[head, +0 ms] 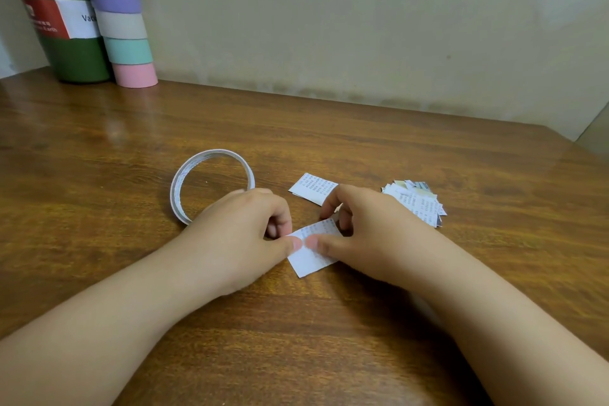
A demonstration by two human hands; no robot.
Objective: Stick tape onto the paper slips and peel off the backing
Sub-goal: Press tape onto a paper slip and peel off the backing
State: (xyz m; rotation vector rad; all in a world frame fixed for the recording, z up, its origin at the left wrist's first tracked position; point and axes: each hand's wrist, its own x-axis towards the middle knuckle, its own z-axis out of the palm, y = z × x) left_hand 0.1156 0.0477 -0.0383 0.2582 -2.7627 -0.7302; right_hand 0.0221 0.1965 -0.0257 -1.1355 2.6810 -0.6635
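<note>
A small white paper slip (309,260) with printed text lies on the wooden table (329,323) at the centre. My left hand (244,227) pins its left edge with thumb and fingers. My right hand (359,224) presses its thumb on the slip's middle while its fingertips pinch something small and white at the slip's top edge; whether that is tape or backing I cannot tell. A thin white ring of double-sided tape (211,184) lies flat just behind my left hand.
One slip (311,188) lies behind my hands, and a loose pile of several slips (417,201) sits to the right. A green bottle (59,16) and a stack of pastel tape rolls (122,16) stand at the back left by the wall.
</note>
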